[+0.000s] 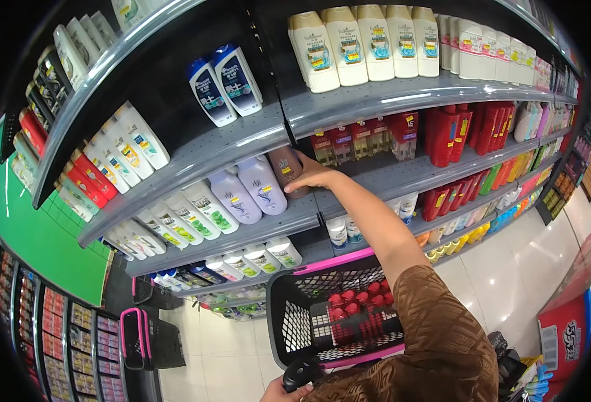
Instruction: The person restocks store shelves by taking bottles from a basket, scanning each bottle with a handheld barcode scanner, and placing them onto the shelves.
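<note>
My right hand (315,174) reaches up to the shelf and is closed round a brown bottle (284,167), its thumb across the front. The bottle stands at the end of a row, beside lilac bottles (263,186). At the bottom edge, my left hand (280,392) is closed on a black rounded handle (302,373); part of this hand lies outside the view. Beyond that handle is a black shopping basket (283,288) with a pink rim. Several red-capped bottles (356,309), banded together in dark wrap, lie inside the basket.
Dark blue bottles (221,87) and cream bottles (376,43) stand on the shelf above. Red boxes (446,134) sit to the right. White bottles (201,204) line the left side. Another pink-handled basket (151,338) is on the floor at the left.
</note>
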A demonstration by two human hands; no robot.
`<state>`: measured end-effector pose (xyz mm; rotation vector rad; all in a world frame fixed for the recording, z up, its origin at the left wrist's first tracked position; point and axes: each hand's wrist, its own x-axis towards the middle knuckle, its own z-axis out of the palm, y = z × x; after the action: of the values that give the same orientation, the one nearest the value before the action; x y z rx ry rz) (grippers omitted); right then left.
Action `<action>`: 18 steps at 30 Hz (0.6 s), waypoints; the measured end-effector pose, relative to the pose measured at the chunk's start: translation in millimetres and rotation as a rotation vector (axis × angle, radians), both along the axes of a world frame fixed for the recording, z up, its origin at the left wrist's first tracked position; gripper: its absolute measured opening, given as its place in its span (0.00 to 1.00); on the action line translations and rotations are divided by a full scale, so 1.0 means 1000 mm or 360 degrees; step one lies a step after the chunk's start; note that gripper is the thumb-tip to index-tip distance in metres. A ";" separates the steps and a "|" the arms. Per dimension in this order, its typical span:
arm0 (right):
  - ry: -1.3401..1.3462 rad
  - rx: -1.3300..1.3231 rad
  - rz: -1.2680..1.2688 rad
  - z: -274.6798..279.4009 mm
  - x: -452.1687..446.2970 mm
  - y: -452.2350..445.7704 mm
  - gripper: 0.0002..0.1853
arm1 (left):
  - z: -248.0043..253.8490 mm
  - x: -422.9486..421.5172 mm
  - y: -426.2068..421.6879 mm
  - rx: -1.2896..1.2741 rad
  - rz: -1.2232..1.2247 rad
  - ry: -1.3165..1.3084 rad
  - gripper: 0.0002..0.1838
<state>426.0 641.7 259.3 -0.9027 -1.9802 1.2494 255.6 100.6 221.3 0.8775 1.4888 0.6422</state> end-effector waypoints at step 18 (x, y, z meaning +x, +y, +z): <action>0.0308 -0.0269 0.0168 -0.004 -0.007 0.014 0.69 | -0.010 -0.014 0.005 0.0152 0.0037 0.0000 0.18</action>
<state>418.7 655.5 255.5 -0.7330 -1.8104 1.5222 241.2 106.0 211.8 0.9341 1.4797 0.7354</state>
